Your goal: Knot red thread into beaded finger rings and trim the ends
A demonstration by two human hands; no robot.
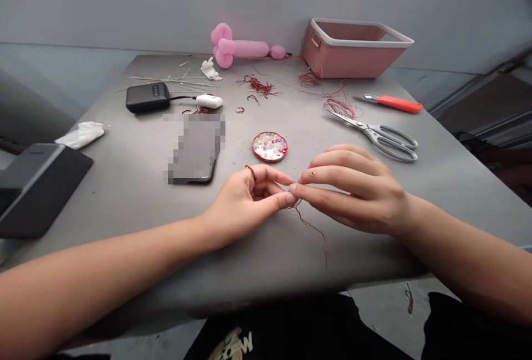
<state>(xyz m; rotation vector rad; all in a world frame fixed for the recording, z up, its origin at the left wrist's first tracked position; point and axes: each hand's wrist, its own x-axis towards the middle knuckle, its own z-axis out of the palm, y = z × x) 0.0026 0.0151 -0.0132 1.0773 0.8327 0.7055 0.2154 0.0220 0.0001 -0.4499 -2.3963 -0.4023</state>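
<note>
Thin dark-red thread (pixel 311 226) is pinched between the thumb and forefinger of my left hand (pixel 245 202), and its loose ends trail down toward the table's near edge. A red loop (pixel 250 171) sits round one of the left fingers. My right hand (pixel 357 185) meets the left at the fingertips, closed on the same thread; a tiny shiny speck shows on one of its fingers. The exact spot where the thread is gripped is partly hidden. Just beyond the hands lies a small round red-rimmed dish (pixel 270 160) of pale and pink beads (pixel 271 145).
Scissors (pixel 376 135), an orange-handled cutter (pixel 399 104) and a pink basket (pixel 349 61) stand right. Red thread scraps (pixel 260 86) and a pink balloon (pixel 247 48) lie behind. A phone (pixel 197 149), black power bank (pixel 147 97), white case (pixel 209 101) and dark stand (pixel 45 188) are left.
</note>
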